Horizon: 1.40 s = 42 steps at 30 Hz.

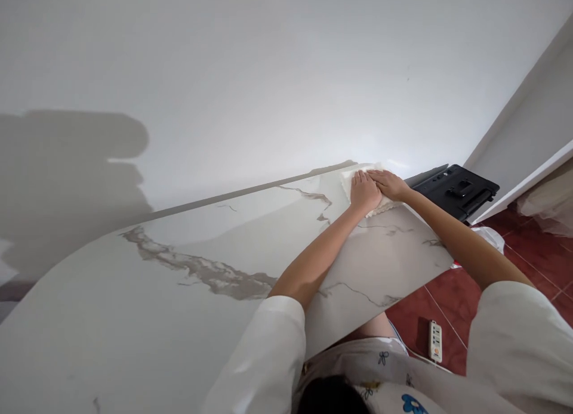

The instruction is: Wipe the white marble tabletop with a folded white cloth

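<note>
A white cloth (346, 186) with a scalloped edge lies bunched on the far right corner of a white, marble-patterned table (233, 235). My left hand (366, 191) presses down on the cloth, its fingers closed together over the fabric. Right beside it, my right hand (388, 185) grips the same cloth, its fingertips meeting the left hand. Both arms are stretched forward over the tabletop. The fabric under my palms is hidden.
A white wall (286, 74) runs along the table's far edge. Past the right end stands a black case with a handle (461, 190). A white power strip (435, 341) lies on the red tiled floor (452, 300), near a whitish plastic bag (491, 237).
</note>
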Tool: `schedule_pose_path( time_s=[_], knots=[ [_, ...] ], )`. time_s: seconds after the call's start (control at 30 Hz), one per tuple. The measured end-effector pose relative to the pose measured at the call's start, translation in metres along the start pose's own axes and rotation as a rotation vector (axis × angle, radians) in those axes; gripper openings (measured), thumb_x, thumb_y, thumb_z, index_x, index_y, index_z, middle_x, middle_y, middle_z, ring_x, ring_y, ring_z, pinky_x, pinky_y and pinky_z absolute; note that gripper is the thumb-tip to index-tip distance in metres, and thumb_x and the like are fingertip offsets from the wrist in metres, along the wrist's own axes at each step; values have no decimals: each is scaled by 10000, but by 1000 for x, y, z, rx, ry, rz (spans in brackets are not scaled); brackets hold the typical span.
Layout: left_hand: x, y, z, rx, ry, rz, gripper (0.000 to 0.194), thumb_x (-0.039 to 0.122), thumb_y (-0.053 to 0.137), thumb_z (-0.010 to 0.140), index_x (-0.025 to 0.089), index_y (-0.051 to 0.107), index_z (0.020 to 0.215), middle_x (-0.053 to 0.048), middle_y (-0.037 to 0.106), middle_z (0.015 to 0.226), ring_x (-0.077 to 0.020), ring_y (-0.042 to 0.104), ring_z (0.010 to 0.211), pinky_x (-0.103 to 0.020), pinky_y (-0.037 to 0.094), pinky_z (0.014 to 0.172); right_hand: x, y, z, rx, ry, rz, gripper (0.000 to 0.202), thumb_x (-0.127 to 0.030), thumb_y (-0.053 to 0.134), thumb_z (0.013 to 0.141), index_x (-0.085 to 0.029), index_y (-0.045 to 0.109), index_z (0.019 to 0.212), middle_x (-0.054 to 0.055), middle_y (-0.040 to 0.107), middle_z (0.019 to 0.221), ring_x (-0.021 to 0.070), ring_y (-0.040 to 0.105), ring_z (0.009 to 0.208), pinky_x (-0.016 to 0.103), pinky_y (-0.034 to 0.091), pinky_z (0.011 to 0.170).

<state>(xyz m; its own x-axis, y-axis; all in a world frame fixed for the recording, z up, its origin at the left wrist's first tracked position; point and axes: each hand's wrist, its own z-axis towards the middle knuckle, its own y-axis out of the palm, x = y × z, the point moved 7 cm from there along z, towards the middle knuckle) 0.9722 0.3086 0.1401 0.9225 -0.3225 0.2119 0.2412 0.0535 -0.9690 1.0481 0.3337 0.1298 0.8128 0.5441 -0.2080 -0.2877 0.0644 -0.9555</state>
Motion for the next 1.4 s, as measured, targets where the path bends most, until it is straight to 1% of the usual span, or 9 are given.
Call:
schedule_pose_path(
  time_s=[0.13,0.37,0.47,0.57,0.67,0.77,0.97,1.2,1.4],
  knots=[
    [17,-5,-41,-26,27,3,580,239,260,905,-81,265,1389,-244,276,1467,-308,212,1382,-440,183,1124,-27,-10,-41,-23,11,-5,471,-240,281,932,-166,420,1377,75,427,1418,233,390,1302,471,309,1061],
    [55,-17,-126,-43,162,-19,587,238,286,885,-68,274,1386,-250,304,1452,-326,211,1379,-485,181,1121,-80,-29,-132,21,24,-52,470,-240,309,933,-189,403,1390,86,442,1406,237,392,1302,476,336,1050],
    [75,-18,-146,-46,218,-34,589,243,286,886,-90,285,1373,-267,303,1446,-335,215,1376,-481,188,1121,-86,-36,-163,40,57,-60,469,-241,307,934,-193,400,1392,96,447,1401,241,390,1303,479,355,1038],
    [93,-16,-150,-49,263,-41,599,253,312,887,-119,295,1357,-286,296,1440,-344,218,1373,-457,186,1127,-78,-41,-181,49,109,-65,465,-243,286,939,-183,410,1383,107,448,1399,238,394,1301,479,357,1039],
    [105,-11,-140,-39,283,-49,609,264,330,890,-124,290,1358,-289,307,1434,-345,232,1369,-447,187,1127,-61,-44,-185,54,129,-61,461,-253,275,937,-180,437,1363,109,455,1394,234,399,1298,481,347,1048],
    [111,-4,-120,-10,288,-53,609,275,319,893,-113,296,1362,-280,317,1433,-338,243,1366,-447,194,1122,-39,-44,-179,57,127,-51,458,-270,280,929,-197,453,1347,95,464,1390,225,408,1291,474,340,1055],
    [108,12,-62,-12,298,-66,604,279,293,900,-111,308,1361,-260,323,1438,-320,235,1372,-399,159,1136,12,-39,-141,69,163,-32,466,-263,282,917,-179,475,1333,98,472,1384,233,413,1287,466,331,1064],
    [76,19,6,-55,267,-84,603,280,278,907,-84,270,1388,-239,263,1474,-304,207,1383,-402,172,1131,53,-25,-71,59,196,4,484,-253,292,897,-211,471,1345,52,501,1364,223,441,1267,427,365,1050],
    [40,21,38,-36,172,-103,581,250,245,914,-90,272,1384,-239,262,1474,-301,205,1385,-410,178,1127,54,-15,-18,41,119,-21,495,-227,302,876,-162,487,1330,78,500,1362,217,447,1260,407,345,1058]
  ],
)
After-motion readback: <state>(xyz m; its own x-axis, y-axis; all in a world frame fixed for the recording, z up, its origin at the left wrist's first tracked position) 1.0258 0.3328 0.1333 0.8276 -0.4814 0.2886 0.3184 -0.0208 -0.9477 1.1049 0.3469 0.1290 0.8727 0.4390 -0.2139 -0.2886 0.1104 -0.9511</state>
